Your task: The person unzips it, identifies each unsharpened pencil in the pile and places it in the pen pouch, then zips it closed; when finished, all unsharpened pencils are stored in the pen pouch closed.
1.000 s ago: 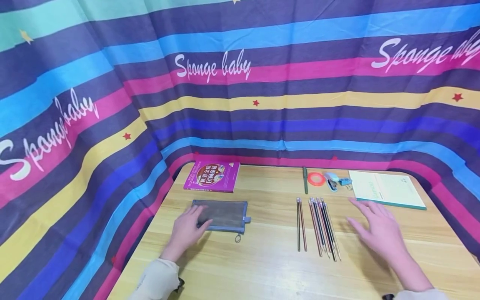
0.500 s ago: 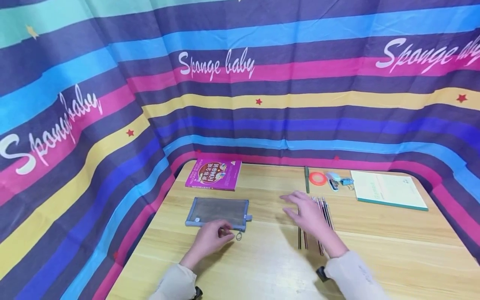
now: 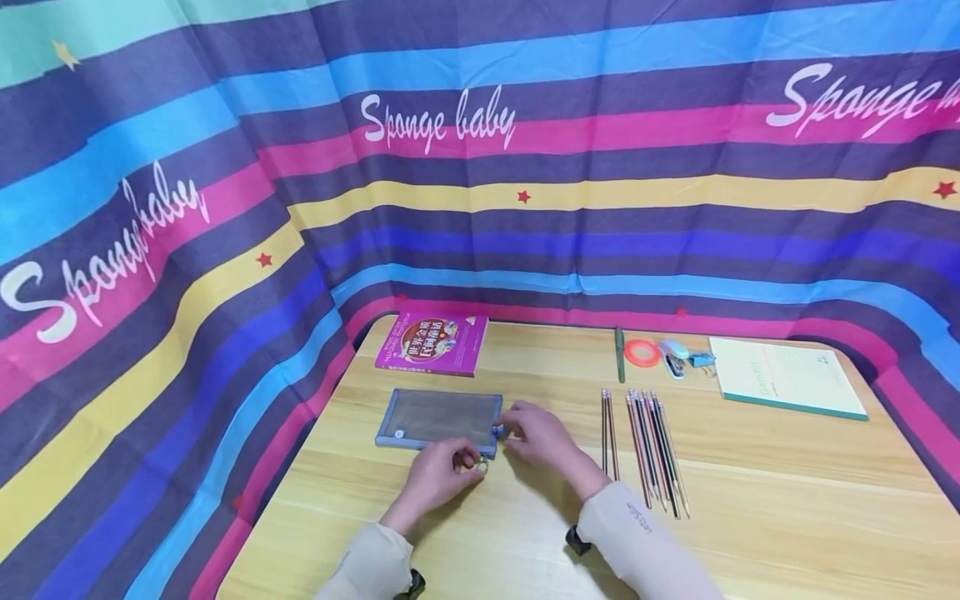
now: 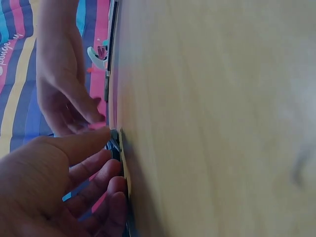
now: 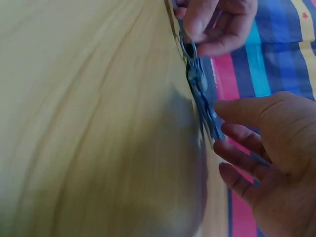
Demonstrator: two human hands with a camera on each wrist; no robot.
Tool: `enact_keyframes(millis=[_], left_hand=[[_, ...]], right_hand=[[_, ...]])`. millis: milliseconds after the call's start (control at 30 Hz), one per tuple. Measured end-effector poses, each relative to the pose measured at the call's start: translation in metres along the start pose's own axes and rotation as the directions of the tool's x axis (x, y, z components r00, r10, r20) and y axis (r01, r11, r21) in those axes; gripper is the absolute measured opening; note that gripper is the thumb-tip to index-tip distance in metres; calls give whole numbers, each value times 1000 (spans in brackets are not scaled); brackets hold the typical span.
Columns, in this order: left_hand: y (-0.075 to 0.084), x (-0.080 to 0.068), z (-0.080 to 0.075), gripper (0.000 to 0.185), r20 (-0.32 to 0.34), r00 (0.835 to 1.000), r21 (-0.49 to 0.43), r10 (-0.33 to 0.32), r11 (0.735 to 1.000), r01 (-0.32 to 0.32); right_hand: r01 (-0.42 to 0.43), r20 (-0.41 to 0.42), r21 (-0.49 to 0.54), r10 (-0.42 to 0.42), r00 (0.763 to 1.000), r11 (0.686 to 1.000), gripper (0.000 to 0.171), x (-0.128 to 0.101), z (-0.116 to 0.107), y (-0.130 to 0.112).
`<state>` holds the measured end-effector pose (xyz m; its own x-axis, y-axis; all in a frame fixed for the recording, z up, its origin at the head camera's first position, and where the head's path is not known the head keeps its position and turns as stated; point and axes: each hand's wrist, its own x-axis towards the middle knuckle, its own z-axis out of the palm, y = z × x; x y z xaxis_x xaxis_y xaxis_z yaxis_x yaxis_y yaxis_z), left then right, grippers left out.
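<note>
A flat grey mesh pencil pouch with a blue zipper edge (image 3: 440,417) lies on the light wooden table (image 3: 787,500), near the table's left side and just in front of a purple paperback book (image 3: 432,343). Both hands meet at the pouch's right front corner.

The left hand (image 3: 442,472) has its fingers curled, and in the right wrist view its thumb and fingers pinch the small metal ring pull of the zipper (image 5: 188,48) (the ring hangs at the end of the zipper line). The right hand (image 3: 542,436) touches the right end of the pouch with its fingertips; the thumb and fingers are bent toward the blue fabric tab (image 5: 211,121) and close on it from both sides, so it pinches the pouch's end. The two hands are very near to each other, almost touching.

To the right of the hands, well apart from the pouch, a row of thin wooden pencils (image 3: 647,448) lies parallel on the table. Behind them, near the far edge, are a dark green pen (image 3: 619,355), an orange ring of tape (image 3: 642,352), a small light blue stapler (image 3: 674,356) and a pale green notebook (image 3: 786,377). A striped colourful curtain with white writing (image 3: 480,167) stands around the table.
</note>
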<state>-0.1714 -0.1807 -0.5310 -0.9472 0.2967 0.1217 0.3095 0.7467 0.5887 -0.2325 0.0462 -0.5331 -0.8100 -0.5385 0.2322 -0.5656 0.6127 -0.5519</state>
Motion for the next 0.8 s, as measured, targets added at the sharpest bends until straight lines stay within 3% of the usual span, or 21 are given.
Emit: enact_keyframes(millis=[300,600,800], left_hand=[[-1,3,4,10,9,1000,-8,15,1000,-15],[1,1,3,6,55,997,31,52,998,-53],[2,0,4,8,39,998,65,57,996,-60]], right_hand=[[-36,61,93,31,998,995,33,9,15,1],[-48,58,87,43,997,995,25,10,17,3],[-48,54,70,45,998,996,23,9,17,2]])
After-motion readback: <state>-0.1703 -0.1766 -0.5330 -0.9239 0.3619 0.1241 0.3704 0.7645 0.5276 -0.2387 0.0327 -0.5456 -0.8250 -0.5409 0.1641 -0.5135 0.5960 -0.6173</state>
